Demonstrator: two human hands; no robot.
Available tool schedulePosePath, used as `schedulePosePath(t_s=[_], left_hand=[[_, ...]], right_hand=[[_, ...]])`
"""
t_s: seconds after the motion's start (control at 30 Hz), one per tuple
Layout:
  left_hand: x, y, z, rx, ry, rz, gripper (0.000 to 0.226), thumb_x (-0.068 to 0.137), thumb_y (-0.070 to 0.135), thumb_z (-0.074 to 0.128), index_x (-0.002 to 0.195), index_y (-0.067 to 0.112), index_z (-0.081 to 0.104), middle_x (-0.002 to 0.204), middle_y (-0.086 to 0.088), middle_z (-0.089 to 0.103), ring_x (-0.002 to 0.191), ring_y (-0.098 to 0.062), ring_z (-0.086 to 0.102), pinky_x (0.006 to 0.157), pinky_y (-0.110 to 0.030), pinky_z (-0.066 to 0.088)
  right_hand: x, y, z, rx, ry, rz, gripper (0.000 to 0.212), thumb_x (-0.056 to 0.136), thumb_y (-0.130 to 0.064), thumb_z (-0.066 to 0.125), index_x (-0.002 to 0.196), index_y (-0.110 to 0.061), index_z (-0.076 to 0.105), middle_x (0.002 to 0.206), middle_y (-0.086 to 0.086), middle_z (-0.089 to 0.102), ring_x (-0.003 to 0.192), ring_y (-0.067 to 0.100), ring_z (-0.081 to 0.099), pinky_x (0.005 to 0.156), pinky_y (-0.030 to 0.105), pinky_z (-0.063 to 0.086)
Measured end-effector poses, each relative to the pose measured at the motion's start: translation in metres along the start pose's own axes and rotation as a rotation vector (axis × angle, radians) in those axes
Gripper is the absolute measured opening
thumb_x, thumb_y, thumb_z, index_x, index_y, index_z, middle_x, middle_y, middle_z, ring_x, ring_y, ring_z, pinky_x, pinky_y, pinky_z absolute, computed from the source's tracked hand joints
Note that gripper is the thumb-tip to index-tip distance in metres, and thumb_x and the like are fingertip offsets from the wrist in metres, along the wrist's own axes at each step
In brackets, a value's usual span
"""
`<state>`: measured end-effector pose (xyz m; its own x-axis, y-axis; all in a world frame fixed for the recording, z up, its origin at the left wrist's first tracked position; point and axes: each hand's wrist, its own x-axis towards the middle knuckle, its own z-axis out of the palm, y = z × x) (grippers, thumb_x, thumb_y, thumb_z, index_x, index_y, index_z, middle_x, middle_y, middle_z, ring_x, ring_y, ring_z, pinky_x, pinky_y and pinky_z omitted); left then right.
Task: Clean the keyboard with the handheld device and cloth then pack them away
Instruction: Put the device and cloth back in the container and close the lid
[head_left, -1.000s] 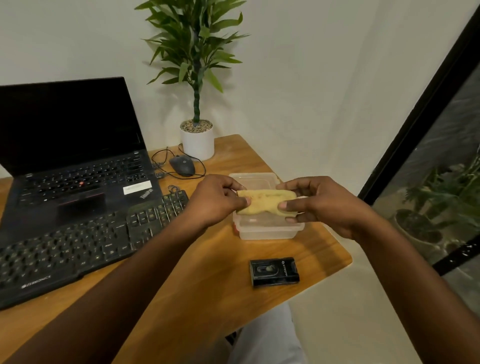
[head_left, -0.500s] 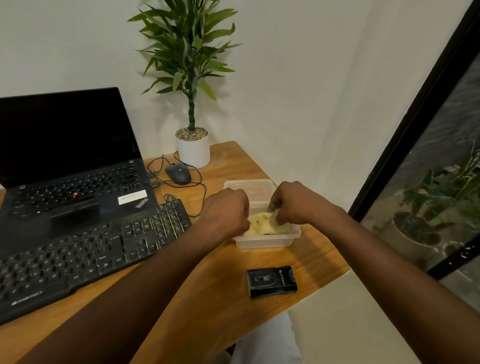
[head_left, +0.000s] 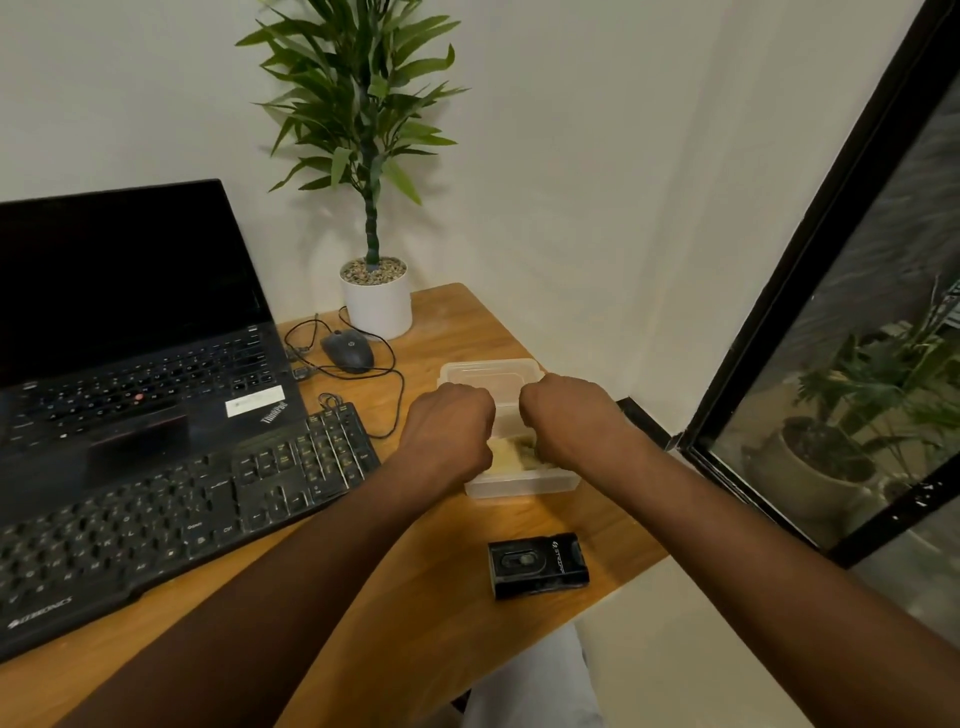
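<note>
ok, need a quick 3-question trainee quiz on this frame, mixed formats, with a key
1. True or false: the black handheld device is already inside the clear container.
2. Where is the yellow cloth relative to the container? A) inside it B) under it C) beside it
3. Fill in: the device lies on the table, ___ the person than the container.

Key: 1 false; 2 A; 3 nearer to.

Open ThinkPad laptop (head_left: 130, 291) on the left of a wooden desk (head_left: 457, 322), wired mouse (head_left: 347, 351) just beside it, potted plant (head_left: 376, 306) in the back corner, black-framed window (head_left: 883, 312) on the right.
</note>
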<state>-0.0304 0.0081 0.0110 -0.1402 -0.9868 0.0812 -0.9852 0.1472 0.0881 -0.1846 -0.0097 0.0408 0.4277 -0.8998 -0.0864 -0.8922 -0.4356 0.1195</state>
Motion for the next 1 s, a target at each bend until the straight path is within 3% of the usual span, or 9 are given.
schedulePosePath(t_s=[0.13, 0.23, 0.4, 0.6, 0.77, 0.9, 1.0], left_hand=[[-0.009, -0.010, -0.005, -0.172, 0.090, 0.001, 0.024, 0.081, 0.024, 0.076, 0.104, 0.028, 0.077, 0.102, 0.005, 0.071, 0.097, -0.018, 0.065, 0.067, -0.030, 0.046], [-0.028, -0.015, -0.013, -0.318, 0.159, 0.014, 0.012, 0.087, 0.030, 0.073, 0.097, 0.029, 0.078, 0.089, 0.011, 0.069, 0.084, -0.012, 0.064, 0.065, -0.029, 0.050], [-0.073, -0.012, -0.018, -0.519, 0.066, -0.019, 0.009, 0.089, 0.036, 0.075, 0.090, 0.028, 0.078, 0.077, 0.010, 0.070, 0.070, -0.006, 0.063, 0.064, -0.031, 0.055], [-0.113, -0.003, 0.003, -0.643, -0.117, -0.111, 0.013, 0.093, 0.033, 0.075, 0.086, 0.023, 0.079, 0.061, 0.004, 0.069, 0.049, -0.005, 0.056, 0.052, -0.028, 0.050], [-0.124, 0.004, 0.011, -0.680, -0.253, -0.214, 0.023, 0.096, 0.039, 0.073, 0.082, 0.022, 0.082, 0.066, 0.002, 0.074, 0.059, -0.014, 0.067, 0.055, -0.040, 0.059], [-0.129, 0.011, 0.012, -0.822, -0.306, -0.269, 0.027, 0.098, 0.036, 0.072, 0.080, 0.016, 0.079, 0.067, -0.001, 0.075, 0.055, -0.012, 0.068, 0.054, -0.026, 0.054], [-0.131, 0.013, 0.009, -0.869, -0.305, -0.266, 0.025, 0.099, 0.033, 0.071, 0.084, 0.014, 0.079, 0.069, -0.002, 0.076, 0.061, -0.017, 0.073, 0.061, -0.031, 0.062]], right_hand=[[-0.008, 0.015, -0.005, 0.244, 0.073, 0.061, 0.036, 0.084, -0.016, 0.083, 0.118, -0.023, 0.075, 0.115, 0.003, 0.069, 0.090, 0.018, 0.065, 0.081, 0.030, 0.058], [-0.028, 0.023, -0.010, 0.460, 0.088, 0.092, 0.029, 0.079, -0.023, 0.089, 0.107, -0.026, 0.081, 0.105, -0.003, 0.073, 0.088, 0.013, 0.068, 0.080, 0.030, 0.059], [-0.080, 0.018, -0.005, 0.715, 0.083, 0.117, 0.020, 0.078, -0.033, 0.091, 0.096, -0.027, 0.084, 0.086, -0.012, 0.075, 0.080, 0.004, 0.067, 0.070, 0.022, 0.055], [-0.119, 0.013, 0.037, 0.786, 0.075, 0.259, 0.010, 0.080, -0.036, 0.088, 0.081, -0.028, 0.082, 0.078, -0.011, 0.076, 0.076, 0.005, 0.070, 0.076, 0.040, 0.063], [-0.128, 0.004, 0.058, 0.783, 0.044, 0.323, 0.020, 0.086, -0.043, 0.081, 0.080, -0.024, 0.080, 0.075, -0.004, 0.076, 0.073, 0.011, 0.071, 0.072, 0.046, 0.062], [-0.129, 0.000, 0.064, 0.818, 0.016, 0.329, 0.023, 0.088, -0.047, 0.078, 0.081, -0.025, 0.079, 0.072, -0.004, 0.075, 0.070, 0.014, 0.072, 0.069, 0.048, 0.063], [-0.131, -0.001, 0.059, 0.821, 0.024, 0.315, 0.020, 0.090, -0.043, 0.079, 0.082, -0.024, 0.079, 0.074, -0.003, 0.076, 0.072, 0.016, 0.072, 0.071, 0.046, 0.062]])
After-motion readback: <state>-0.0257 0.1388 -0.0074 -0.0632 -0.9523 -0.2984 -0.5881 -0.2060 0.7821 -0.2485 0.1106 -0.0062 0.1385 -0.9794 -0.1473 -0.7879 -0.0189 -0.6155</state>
